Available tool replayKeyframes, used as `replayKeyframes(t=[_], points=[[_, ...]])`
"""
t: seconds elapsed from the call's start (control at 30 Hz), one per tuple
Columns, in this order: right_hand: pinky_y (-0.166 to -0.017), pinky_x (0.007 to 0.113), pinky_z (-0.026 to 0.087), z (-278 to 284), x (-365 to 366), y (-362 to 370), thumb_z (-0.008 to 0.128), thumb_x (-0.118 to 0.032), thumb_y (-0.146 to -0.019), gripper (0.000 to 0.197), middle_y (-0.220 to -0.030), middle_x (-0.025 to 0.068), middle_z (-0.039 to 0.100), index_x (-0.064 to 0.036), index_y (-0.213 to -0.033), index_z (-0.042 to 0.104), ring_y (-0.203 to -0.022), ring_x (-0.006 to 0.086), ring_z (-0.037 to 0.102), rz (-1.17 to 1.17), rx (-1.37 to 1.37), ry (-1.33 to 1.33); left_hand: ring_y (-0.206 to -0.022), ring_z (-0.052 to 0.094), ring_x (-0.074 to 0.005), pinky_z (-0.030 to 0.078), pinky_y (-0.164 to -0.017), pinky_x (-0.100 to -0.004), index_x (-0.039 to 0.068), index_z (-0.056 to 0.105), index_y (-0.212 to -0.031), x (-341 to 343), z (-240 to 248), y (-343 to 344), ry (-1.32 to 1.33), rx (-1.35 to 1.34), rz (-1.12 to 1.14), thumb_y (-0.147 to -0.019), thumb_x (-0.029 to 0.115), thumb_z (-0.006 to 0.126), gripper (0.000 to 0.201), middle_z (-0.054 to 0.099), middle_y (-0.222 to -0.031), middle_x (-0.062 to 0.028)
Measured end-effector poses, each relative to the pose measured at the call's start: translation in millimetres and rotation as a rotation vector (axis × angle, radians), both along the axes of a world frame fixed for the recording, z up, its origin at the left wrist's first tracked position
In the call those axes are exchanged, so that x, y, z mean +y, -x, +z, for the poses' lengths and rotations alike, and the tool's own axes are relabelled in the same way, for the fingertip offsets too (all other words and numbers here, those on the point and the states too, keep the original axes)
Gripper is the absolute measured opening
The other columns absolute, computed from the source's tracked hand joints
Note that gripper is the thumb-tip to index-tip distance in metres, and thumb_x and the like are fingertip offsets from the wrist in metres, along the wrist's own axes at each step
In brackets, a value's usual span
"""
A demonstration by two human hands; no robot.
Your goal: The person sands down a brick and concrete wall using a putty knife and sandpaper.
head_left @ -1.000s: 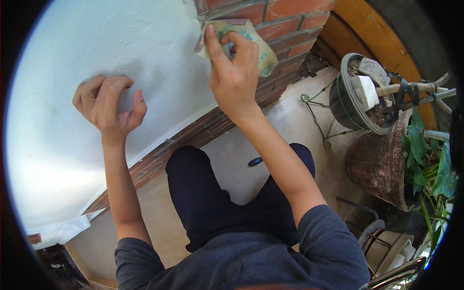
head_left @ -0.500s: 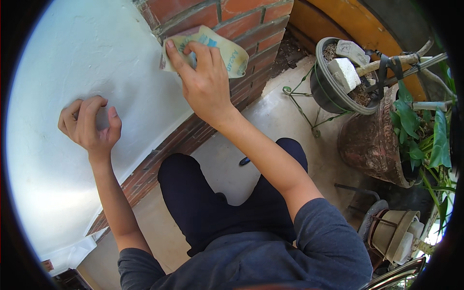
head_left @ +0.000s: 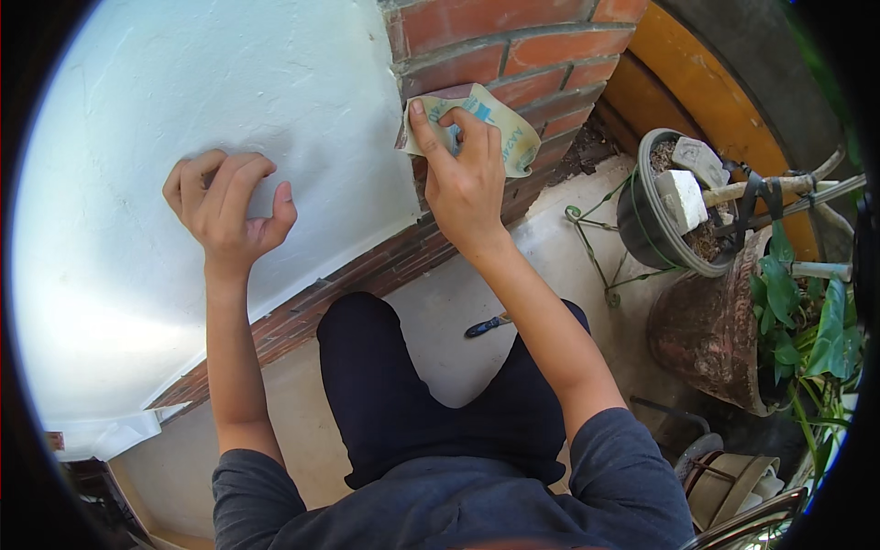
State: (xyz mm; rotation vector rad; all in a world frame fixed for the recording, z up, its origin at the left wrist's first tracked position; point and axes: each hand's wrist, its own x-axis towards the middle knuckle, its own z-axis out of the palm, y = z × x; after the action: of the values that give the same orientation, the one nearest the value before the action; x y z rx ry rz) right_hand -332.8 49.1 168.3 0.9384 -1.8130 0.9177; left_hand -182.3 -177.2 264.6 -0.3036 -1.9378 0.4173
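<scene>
My right hand (head_left: 466, 179) holds a sheet of sandpaper (head_left: 515, 147), its pale yellowish back with blue print facing up. Thumb and fingers press it where the white plastered wall (head_left: 312, 110) meets the red brick (head_left: 467, 78). The sheet's right end curls away from the bricks; its gritty face is mostly hidden. To the left, my left hand (head_left: 229, 206) is held up by the white wall with loosely bent fingers, thumb apart, nothing in it. Whether its fingertips touch the plaster I cannot tell.
A blue-handled tool (head_left: 486, 325), perhaps a brush, lies on the floor between my knees. To the right stand a black pot (head_left: 646, 225) on a green metal stand, a large worn brown pot (head_left: 701, 321) and leafy plants (head_left: 830, 330). Another pot (head_left: 738, 490) sits lower right.
The view has shifted, so wall and hands appear farther right. My right hand and the sandpaper sit slightly lower along the plaster's edge. More of the blue-handled tool shows.
</scene>
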Motion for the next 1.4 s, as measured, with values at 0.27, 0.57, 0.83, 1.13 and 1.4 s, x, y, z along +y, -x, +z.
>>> replayKeyframes(t=[0.27, 0.57, 0.83, 1.13, 1.4], points=[[-0.089, 0.043, 0.050, 11.5, 1.4, -6.9, 0.067, 0.004, -0.085, 0.067, -0.121, 0.0104, 0.060, -0.0161, -0.149, 0.070, -0.101, 0.0317, 0.056, -0.024, -0.032, -0.014, -0.094, 0.062, -0.0215, 0.037, -0.097, -0.0377, 0.015, 0.071, -0.090, 0.4, 1.4, -0.3, -0.020, 0.004, -0.011, -0.087, 0.028, 0.074, 0.014, 0.074, -0.086, 0.0031], [-0.087, 0.043, 0.051, 12.8, -8.9, -8.2, 0.064, 0.001, -0.088, 0.063, -0.119, 0.0110, 0.061, -0.0140, -0.149, 0.069, -0.099, 0.0308, 0.057, 0.037, -0.049, 0.090, -0.092, 0.061, -0.0232, 0.038, -0.095, -0.0380, 0.015, 0.071, -0.089, 3.2, 1.2, -1.0, -0.010, -0.001, 0.013, -0.084, 0.027, 0.075, 0.014, 0.072, -0.084, 0.0030], [-0.085, 0.043, 0.051, -7.3, -2.1, -18.7, 0.066, 0.005, -0.086, 0.063, -0.119, 0.0114, 0.060, -0.0135, -0.146, 0.072, -0.097, 0.0315, 0.057, 0.023, -0.071, 0.027, -0.093, 0.061, -0.0218, 0.036, -0.096, -0.0368, 0.014, 0.071, -0.090, 2.3, 1.7, -0.9, -0.014, -0.026, 0.011, -0.085, 0.025, 0.075, 0.013, 0.073, -0.085, 0.0040], [-0.087, 0.036, 0.052, -66.3, 113.5, 14.8, 0.063, 0.001, -0.102, 0.034, -0.110, 0.0159, 0.064, 0.0090, -0.134, 0.069, -0.098, 0.0279, 0.063, -0.065, -0.624, 0.572, -0.101, 0.063, -0.0242, 0.039, -0.100, -0.0387, 0.012, 0.074, -0.095, -6.3, 5.0, -7.4, 0.011, -0.072, 0.019, -0.088, 0.025, 0.076, 0.015, 0.076, -0.090, 0.0023], [-0.085, 0.044, 0.054, -70.3, 143.7, 139.2, 0.075, 0.000, -0.086, 0.041, -0.111, 0.0134, 0.063, -0.0091, -0.126, 0.078, -0.099, 0.0316, 0.062, -0.302, -0.186, 0.283, -0.102, 0.061, -0.0234, 0.037, -0.101, -0.0365, 0.013, 0.077, -0.093, -15.2, -3.3, -4.9, 0.038, -0.038, 0.024, -0.094, 0.028, 0.072, 0.016, 0.077, -0.089, 0.0027]])
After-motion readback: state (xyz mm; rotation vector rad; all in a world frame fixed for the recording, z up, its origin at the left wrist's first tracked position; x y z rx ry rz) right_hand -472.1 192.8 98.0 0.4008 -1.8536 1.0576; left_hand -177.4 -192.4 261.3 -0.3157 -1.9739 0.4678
